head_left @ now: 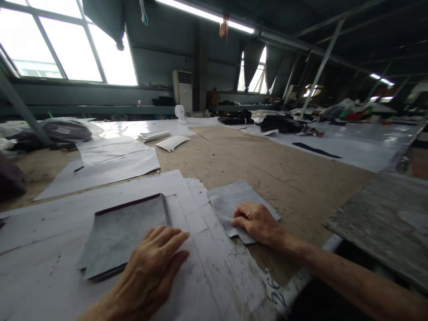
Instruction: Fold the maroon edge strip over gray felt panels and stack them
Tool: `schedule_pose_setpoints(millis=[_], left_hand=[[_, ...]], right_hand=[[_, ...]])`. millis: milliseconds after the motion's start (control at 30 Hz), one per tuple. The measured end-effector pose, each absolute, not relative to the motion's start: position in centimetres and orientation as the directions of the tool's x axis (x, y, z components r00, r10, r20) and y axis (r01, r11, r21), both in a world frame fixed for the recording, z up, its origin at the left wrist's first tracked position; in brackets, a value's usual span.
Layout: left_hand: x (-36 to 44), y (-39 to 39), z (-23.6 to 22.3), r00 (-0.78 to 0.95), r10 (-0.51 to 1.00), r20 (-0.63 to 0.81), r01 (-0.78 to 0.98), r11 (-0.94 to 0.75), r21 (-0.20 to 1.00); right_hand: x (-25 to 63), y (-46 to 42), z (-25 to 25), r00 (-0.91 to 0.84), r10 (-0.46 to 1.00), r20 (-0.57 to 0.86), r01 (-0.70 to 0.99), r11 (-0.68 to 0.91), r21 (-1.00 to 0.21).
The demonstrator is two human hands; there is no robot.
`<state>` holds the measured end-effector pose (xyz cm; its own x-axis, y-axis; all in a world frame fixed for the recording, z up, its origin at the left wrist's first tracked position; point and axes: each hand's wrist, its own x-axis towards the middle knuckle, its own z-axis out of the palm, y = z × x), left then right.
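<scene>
My right hand (259, 220) is closed, its curled fingers pinching the near part of a grey cloth piece (242, 191). That piece lies over the edge of the white paper and the brown board, its near edge puckered under the fingers. My left hand (155, 256) is stretched out, palm down, over the near right corner of a stack of grey cloth pieces (122, 227). Its fingers point right, past the stack's side, and hold nothing that I can see. Dark layers show along the stack's far and right edges. Whether the palm presses on the stack is hidden.
White paper (43, 227) with torn edges covers the near table, beside brown board (227, 156). Pale sheets (174, 141) and a white fan (180, 112) stand farther back. Dark cloth (281, 124) lies behind on the right. A worn grey board (384, 218) borders the near right.
</scene>
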<state>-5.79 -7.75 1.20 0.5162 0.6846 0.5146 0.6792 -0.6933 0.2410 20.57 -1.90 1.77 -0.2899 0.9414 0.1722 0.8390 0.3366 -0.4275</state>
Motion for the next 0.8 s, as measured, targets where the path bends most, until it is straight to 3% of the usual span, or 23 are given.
schedule_pose_setpoints(millis=[200,467,800], left_hand=[[-1.9,-7.1,1.1,0.587,0.718,0.374,0.621,-0.696,0.361],[1.5,-5.0,1.7,0.625,0.725,0.289,0.648,-0.689,0.326],[3.5,-3.3,1.2,0.428,0.873,0.235,0.815,-0.485,0.316]], right_hand=[[20.7,-1.2,1.3,-0.352,0.916,0.194,0.789,0.402,-0.464],[21.8,-0.5,2.2,-0.312,0.948,0.061,0.706,0.275,-0.653],[24.0,0.9,2.9,-0.192,0.981,-0.006,0.488,0.09,-0.868]])
